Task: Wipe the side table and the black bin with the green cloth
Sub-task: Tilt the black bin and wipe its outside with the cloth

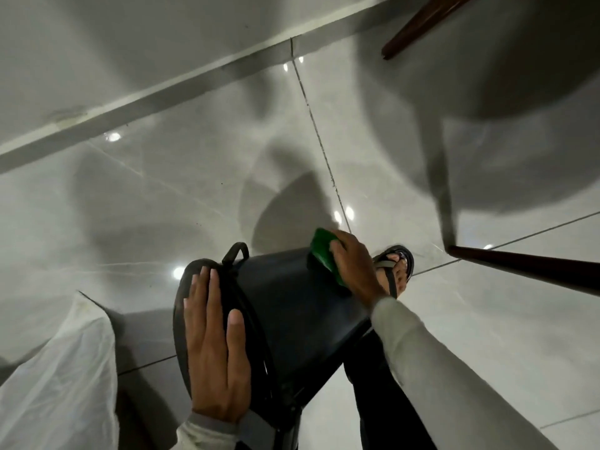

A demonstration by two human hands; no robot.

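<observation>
Our right grip (354, 264) pinches the cloth (324, 254) on the tilted bin (292, 306); left (216, 345), spread flat, should brace while we wipe firmly.

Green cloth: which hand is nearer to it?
Right. The right hand presses the green cloth against the black bin's side wall; the left hand lies flat on the bin's lid end, away from the cloth.

The black bin (292, 313), a tapered plastic pail, lies tipped on its side above the tiled floor, lid end at lower left, with the folded green cloth (324, 254) pressed against its upper wall.
</observation>
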